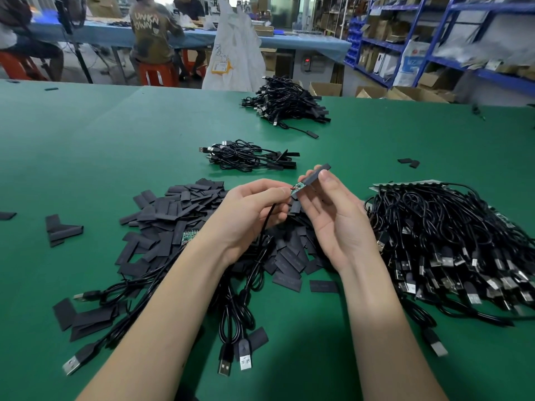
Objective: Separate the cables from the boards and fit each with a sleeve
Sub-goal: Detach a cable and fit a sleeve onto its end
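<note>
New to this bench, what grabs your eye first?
The two hands at centre: the left hand pinches a cable's small green board while the right hand slides a black sleeve onto it. Next, the big cable heap at right and the loose sleeve pile on the green table.

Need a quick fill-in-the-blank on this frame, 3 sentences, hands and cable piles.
1. The right hand holds a black ____ over the small circuit board.
2. The left hand pinches the black ____ wired to that board.
3. The loose sleeves pile lies on a ____ table.

Missing words: sleeve; cable; green
</note>
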Action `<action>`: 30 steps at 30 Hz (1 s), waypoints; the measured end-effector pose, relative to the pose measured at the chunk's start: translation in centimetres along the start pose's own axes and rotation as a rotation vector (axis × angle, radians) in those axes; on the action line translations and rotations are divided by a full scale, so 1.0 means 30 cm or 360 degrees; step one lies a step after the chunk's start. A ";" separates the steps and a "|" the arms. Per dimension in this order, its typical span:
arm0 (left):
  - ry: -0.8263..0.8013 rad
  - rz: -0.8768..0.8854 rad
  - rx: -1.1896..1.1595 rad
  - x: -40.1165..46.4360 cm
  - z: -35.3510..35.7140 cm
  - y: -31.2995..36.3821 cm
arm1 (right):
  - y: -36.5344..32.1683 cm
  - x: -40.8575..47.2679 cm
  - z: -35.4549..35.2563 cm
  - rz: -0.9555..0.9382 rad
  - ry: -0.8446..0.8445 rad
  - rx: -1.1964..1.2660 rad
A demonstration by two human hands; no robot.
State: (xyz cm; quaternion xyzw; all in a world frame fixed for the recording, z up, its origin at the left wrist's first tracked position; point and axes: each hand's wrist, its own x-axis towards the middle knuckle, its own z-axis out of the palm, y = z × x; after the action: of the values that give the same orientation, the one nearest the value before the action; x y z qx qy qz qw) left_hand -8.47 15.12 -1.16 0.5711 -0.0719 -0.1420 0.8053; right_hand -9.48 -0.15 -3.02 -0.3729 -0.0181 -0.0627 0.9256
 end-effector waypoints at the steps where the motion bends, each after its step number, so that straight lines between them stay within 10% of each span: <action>1: -0.0003 0.0003 -0.0003 0.001 -0.002 -0.001 | -0.003 0.000 0.000 -0.0003 -0.0009 -0.0018; 30: 0.0174 0.0677 0.0866 -0.004 -0.020 -0.028 | 0.015 -0.005 0.000 0.0043 0.0096 -0.0300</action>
State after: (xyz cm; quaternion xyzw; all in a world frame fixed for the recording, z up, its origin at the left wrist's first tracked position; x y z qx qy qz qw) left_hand -8.53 15.43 -2.15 0.7438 -0.1814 0.0842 0.6378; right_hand -9.56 0.20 -3.33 -0.4566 0.0209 -0.0629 0.8872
